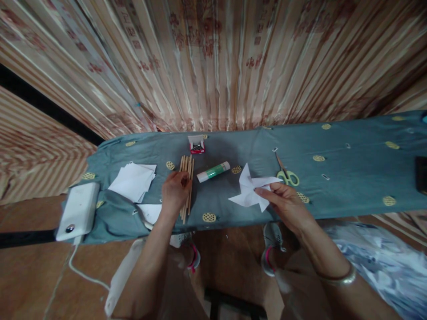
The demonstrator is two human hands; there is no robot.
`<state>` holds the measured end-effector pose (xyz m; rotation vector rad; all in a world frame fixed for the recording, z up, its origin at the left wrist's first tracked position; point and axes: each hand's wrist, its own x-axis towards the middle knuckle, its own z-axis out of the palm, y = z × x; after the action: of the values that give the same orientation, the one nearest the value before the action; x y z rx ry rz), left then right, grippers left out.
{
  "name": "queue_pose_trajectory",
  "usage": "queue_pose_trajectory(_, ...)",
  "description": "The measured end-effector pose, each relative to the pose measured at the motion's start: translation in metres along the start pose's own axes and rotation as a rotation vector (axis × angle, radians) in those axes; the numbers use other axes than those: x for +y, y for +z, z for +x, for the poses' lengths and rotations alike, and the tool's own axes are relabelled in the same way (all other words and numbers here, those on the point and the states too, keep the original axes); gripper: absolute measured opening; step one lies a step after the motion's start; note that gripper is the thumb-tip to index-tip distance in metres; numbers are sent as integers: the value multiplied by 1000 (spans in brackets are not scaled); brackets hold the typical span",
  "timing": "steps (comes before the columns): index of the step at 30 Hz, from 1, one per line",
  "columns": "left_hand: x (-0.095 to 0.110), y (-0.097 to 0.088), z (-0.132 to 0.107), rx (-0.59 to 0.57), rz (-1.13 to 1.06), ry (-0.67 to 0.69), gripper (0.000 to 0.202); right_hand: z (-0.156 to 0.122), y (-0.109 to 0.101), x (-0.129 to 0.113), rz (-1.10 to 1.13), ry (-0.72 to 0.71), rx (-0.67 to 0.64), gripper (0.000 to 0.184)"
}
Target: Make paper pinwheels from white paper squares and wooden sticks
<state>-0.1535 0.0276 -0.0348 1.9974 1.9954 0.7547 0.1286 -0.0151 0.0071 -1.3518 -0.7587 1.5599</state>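
Note:
A white paper pinwheel (247, 186) is pinched at its centre by my right hand (287, 202), whose thumb presses near a small dark pin. My left hand (175, 191) rests on a bundle of thin wooden sticks (189, 195), fingers curled in a pinch around a stick; its fingertips are partly hidden. Right of the bundle lies a green-and-white glue stick (213, 171). Behind it stands an open red-and-white box (197, 146) holding small metal pins. Scissors (287, 175) with pale green handles lie just beyond my right hand.
The narrow table wears a teal cloth (350, 178) with pineapple prints. White paper squares (133, 180) are piled at the left, near a white power bank (78, 211) with a cable. A striped curtain (227, 66) hangs behind. A dark object (420, 174) sits at the right edge.

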Motion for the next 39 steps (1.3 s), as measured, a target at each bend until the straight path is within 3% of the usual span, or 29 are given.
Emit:
queue_pose_trajectory(10, 5, 1, 0, -16, 138, 1, 22, 0, 3, -1, 1, 12, 15, 36)
queue_pose_trajectory(20, 2, 4, 0, 26, 100, 9, 25, 0, 4, -1, 9, 20, 4, 34)
queue_pose_trajectory(24, 1, -2, -1, 70, -63, -40, 24, 0, 4, 0, -4, 3, -14, 32)
queue_pose_trajectory(27, 10, -9, -6, 85, -393, -141, 23, -1, 2, 2, -16, -44, -69, 28)
queue_pose_trajectory(29, 24, -12, -12, 24, -709, -239, 25, -5, 1, 3, -16, -88, -106, 25)
queue_pose_trajectory(32, 52, -11, -27, -201, -1084, -377, 27, -13, 0, 2, -12, -149, -168, 21)
queue_pose_trajectory(36, 86, 6, -50, -489, -1375, -542, 31, -25, 2, -1, -105, -228, -264, 14)
queue_pose_trajectory(39, 100, 22, -67, -653, -1524, -690, 34, -31, 1, 1, -234, -273, -303, 13)
